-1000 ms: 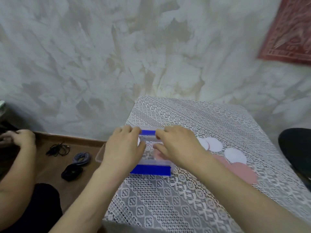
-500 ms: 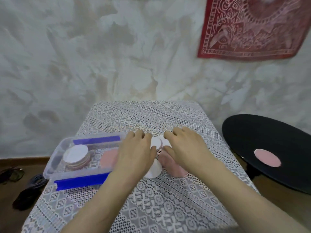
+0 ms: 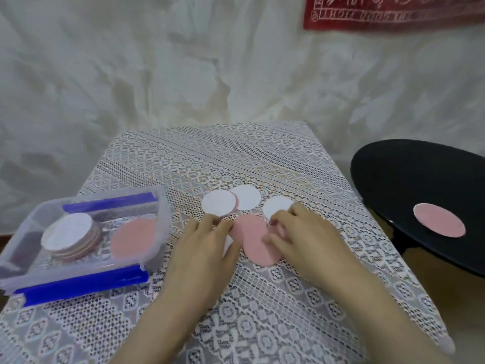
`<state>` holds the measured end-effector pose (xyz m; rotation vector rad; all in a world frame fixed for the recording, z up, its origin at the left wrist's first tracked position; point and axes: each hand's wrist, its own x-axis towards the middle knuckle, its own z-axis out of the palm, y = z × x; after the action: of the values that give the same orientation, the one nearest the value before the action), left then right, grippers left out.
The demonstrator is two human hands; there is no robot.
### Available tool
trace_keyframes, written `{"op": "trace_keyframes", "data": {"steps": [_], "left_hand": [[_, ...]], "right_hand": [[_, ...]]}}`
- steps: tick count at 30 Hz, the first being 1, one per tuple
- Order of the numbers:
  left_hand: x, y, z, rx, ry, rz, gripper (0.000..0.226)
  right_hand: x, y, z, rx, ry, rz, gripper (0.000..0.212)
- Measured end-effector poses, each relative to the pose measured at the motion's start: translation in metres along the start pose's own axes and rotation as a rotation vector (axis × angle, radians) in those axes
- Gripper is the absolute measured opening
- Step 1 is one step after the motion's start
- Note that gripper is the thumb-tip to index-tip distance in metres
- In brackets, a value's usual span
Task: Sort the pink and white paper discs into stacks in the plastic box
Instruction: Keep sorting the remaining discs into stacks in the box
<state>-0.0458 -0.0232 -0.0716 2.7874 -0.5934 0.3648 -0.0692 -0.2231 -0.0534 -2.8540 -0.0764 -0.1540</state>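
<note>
– Start with the hands.

– The left grip (image 3: 204,248) lies with its fingers nearly straight and apart, tips resting on the left rim of the loose pink discs (image 3: 256,245). The right grip (image 3: 301,240) has bent fingers and its thumb on the same discs. I cannot tell whether it has pinched one or is only pressing.

– How will they handle?

– Light, thin and limp, I'd judge, and flat against the lace cloth (image 3: 262,311). The best hold would be at a rim: slide a disc until its edge lifts, then pinch lightly, because paper creases.

– And the rest of the discs?

– Three white discs (image 3: 219,206) lie just beyond the fingertips, around the middle of the surface, with a pink edge showing between two of them.

– The container?

– The plastic box (image 3: 160,214) sits at the surface's left edge, lid off, with blue clips along its long sides. Inside, a white-topped stack (image 3: 68,231) shows both pink and white edges. The pink stack (image 3: 133,237) lies beside it, nearer the hands.

– Anything stray?

– One pink disc (image 3: 438,223) lies on the black round tray (image 3: 393,174), off the right edge.
</note>
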Motion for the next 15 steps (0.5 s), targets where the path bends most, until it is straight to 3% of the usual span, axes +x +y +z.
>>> {"op": "trace_keyframes", "data": {"steps": [6,15], "left_hand": [[-0.005,-0.005,0.0,-0.082,-0.024,-0.015,0.037],[-0.032,-0.001,-0.005,-0.029,-0.025,-0.088,0.049]], "right_hand": [[-0.002,0.001,-0.006,0.024,-0.141,-0.012,0.066],[-0.015,-0.007,-0.005,0.098,-0.113,0.038,0.059]]}}
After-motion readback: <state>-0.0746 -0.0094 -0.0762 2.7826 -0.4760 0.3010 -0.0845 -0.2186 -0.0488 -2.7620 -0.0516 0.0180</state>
